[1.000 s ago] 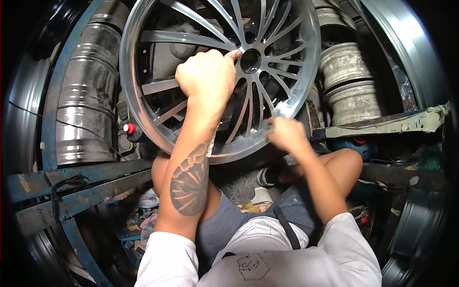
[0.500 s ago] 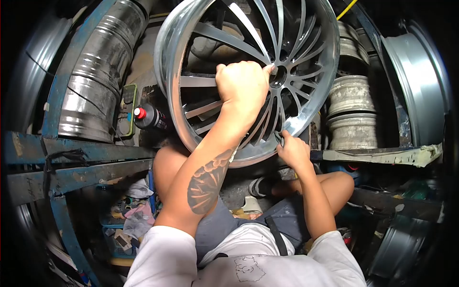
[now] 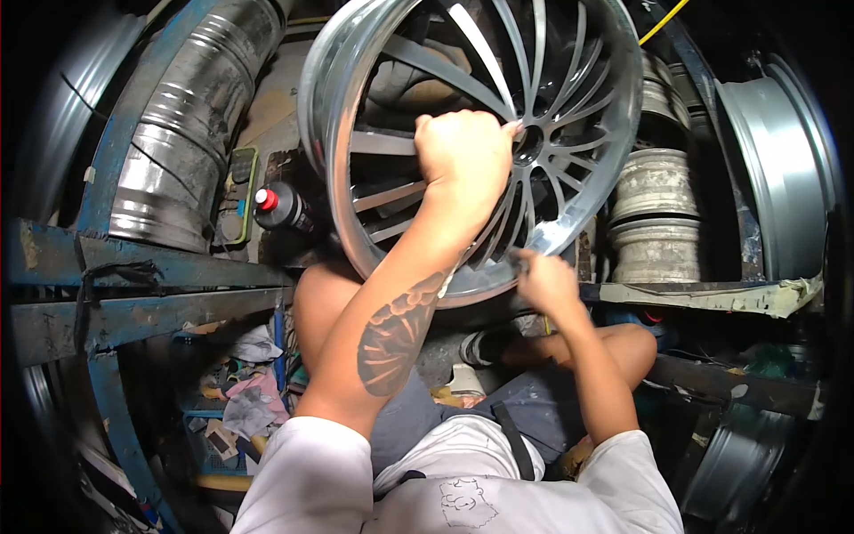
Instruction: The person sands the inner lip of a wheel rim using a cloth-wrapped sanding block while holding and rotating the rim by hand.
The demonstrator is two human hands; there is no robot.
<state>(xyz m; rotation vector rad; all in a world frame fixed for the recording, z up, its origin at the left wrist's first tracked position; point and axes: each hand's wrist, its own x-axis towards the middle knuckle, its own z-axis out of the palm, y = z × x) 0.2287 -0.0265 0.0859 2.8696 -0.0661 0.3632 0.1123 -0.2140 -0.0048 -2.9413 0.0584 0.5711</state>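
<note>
A metal car wheel rim with many thin spokes stands tilted in front of me, its lower edge near my knees. My left hand is closed over the spokes just left of the hub, its thumb pointing at the centre. At the lower right edge of the rim, my right hand is closed, with its fingertips at the lip. A small dark grey piece pokes out of those fingers; its kind is hard to make out. Beside the rim's left side is a dark bottle with a red cap.
Stacked wheel barrels lie left behind a blue metal frame. More dusty rims are stacked at right, near another silver rim. A green-edged phone-like object lies by the bottle. Rags and a blue basket sit lower left.
The wheel rim and my left hand on it appear slightly farther right, partly from a small view shift. My right hand has turned a little, still at the rim's lower edge.
</note>
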